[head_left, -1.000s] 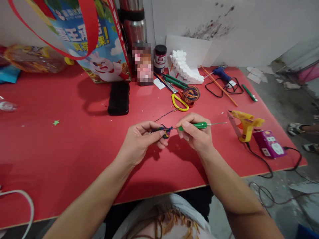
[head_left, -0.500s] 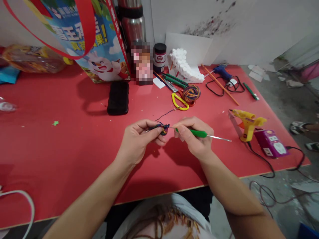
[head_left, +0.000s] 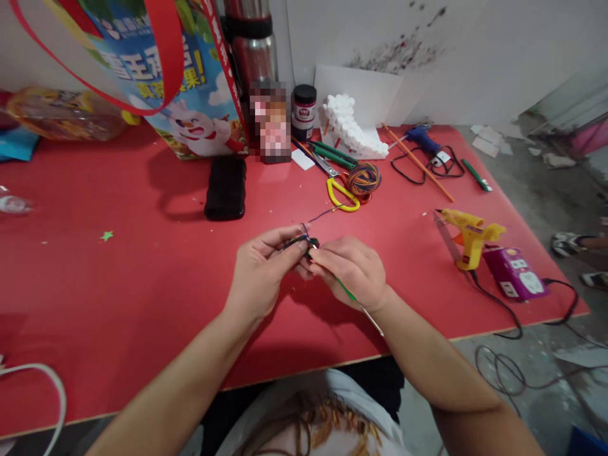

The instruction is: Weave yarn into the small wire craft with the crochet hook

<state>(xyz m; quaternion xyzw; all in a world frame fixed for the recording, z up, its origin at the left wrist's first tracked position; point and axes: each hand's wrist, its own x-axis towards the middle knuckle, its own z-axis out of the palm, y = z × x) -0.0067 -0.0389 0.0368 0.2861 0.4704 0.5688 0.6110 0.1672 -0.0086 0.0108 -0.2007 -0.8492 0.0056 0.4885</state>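
Between its thumb and fingers my left hand pinches a small dark, multicoloured crochet piece. My right hand is closed around a crochet hook with a green handle, mostly covered by the fingers. The hook's front end meets the piece, and its metal rear end points down toward the right wrist. A strand of yarn runs from the piece up to a multicoloured yarn ball on the red table. Yellow-handled scissors lie beside the ball.
A black case lies beyond my left hand. Behind it stand a printed bag, a steel flask and a dark jar. Rightward are a yellow glue gun, a purple box and cables; a white model stands at the back.
My right hand has turned and moved slightly left, closer to the crochet piece. The hook's rear end has swung downward, and its green handle is more covered.
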